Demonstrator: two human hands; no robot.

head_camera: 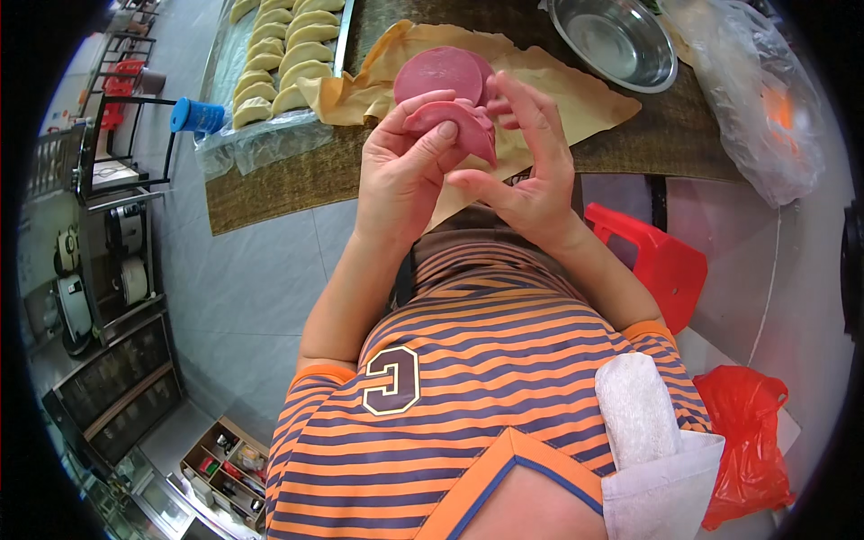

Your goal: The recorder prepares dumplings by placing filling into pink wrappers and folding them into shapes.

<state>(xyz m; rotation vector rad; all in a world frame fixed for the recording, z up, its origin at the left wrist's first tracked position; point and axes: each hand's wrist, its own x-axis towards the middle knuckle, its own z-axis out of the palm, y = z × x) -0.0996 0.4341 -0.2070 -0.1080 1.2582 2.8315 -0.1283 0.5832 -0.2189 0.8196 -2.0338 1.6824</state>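
In my left hand [405, 169] is a pink dumpling [449, 125], its wrapper folded over, pinched between thumb and fingers. Pleats show along its right edge. My right hand [533, 148] is just right of the dumpling, thumb and fingers spread, with nothing in its grasp. Behind the dumpling lie round pink dough wrappers [439, 73], overlapping on a creased tan sheet [580, 115]. Whether filling is inside the dumpling is hidden from me.
A plastic-lined tray [226, 74] at the table's left holds rows of yellow dumplings [307, 52]. A blue cylindrical container [196, 116] is beside it. A steel bowl [614, 40] and clear plastic bag [763, 101] are right. A red plastic stool [665, 263] stands below the table [283, 185].
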